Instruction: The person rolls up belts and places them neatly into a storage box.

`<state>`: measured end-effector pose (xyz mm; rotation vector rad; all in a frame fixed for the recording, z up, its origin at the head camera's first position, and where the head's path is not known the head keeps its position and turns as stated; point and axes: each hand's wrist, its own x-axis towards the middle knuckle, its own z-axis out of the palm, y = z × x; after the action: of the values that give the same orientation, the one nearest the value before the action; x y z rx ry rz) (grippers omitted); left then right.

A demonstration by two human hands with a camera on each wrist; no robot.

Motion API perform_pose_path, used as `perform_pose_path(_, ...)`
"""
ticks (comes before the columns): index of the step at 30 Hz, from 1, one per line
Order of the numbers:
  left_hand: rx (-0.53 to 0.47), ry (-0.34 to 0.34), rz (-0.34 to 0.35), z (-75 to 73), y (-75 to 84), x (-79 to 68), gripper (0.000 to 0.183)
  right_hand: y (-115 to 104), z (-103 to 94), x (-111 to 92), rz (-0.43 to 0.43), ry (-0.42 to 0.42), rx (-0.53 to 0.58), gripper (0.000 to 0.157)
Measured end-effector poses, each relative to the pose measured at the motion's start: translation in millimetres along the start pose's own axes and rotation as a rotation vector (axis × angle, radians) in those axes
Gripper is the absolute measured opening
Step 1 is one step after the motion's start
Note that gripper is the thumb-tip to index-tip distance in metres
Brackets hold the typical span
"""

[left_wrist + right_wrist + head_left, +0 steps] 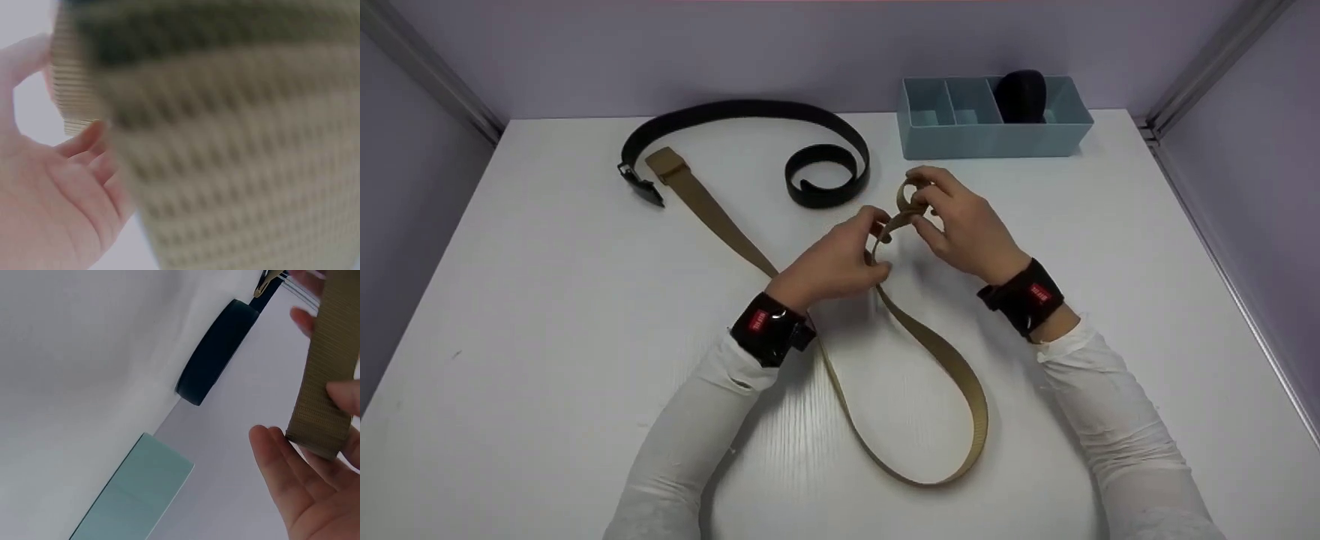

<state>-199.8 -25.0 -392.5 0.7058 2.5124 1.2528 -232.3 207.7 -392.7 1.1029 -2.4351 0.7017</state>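
A tan webbing belt (960, 371) runs from its buckle end (666, 163) at the upper left, under my left forearm, and round in a wide loop back up to both hands. My right hand (964, 225) pinches a small curl at the belt's far end. In the right wrist view, thumb and fingers lie on either side of the folded webbing (332, 388). Just left of it, my left hand (840, 259) holds the strap between thumb and fingers. The webbing (242, 157) hides much of the left fingers in the left wrist view.
Behind the hands lies a black belt (750, 109), coiled at its right end, with a dark buckle (643, 187) at the left. A light blue divided tray (990, 141) stands at the back right, with a rounded black object (1020, 97) in it.
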Motion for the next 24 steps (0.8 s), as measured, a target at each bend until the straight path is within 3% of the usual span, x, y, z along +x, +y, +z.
perform_pose_path(2,0.010,0.004,0.021,-1.4,-2.8,0.8,0.046,1.6,-0.4,-0.7,-0.003,-0.003,0.035,0.012)
perform_pose_path(4,0.065,0.069,0.047,-4.1,-5.7,1.0,0.038,2.7,-0.7,-0.5,-0.007,-0.008,0.090,0.011)
perform_pose_path(10,0.281,0.436,0.125,-13.0,-12.4,-0.1,0.009,2.0,-1.7,1.2,-0.043,-0.067,0.253,0.010)
perform_pose_path(12,0.335,0.555,0.111,-14.2,-13.3,-0.3,0.009,1.5,-1.2,0.8,-0.046,-0.082,0.275,0.011)
perform_pose_path(14,0.382,0.625,0.075,-14.9,-12.9,-1.1,0.014,0.8,-0.1,0.2,-0.039,-0.089,0.283,0.014)
perform_pose_path(17,0.418,0.630,0.017,-15.3,-10.6,-2.3,0.017,-1.5,2.1,-0.3,-0.017,-0.095,0.315,0.016)
perform_pose_path(24,0.360,0.491,-0.035,-16.1,-8.6,-1.6,0.019,-7.3,5.8,0.9,0.031,-0.108,0.350,0.019)
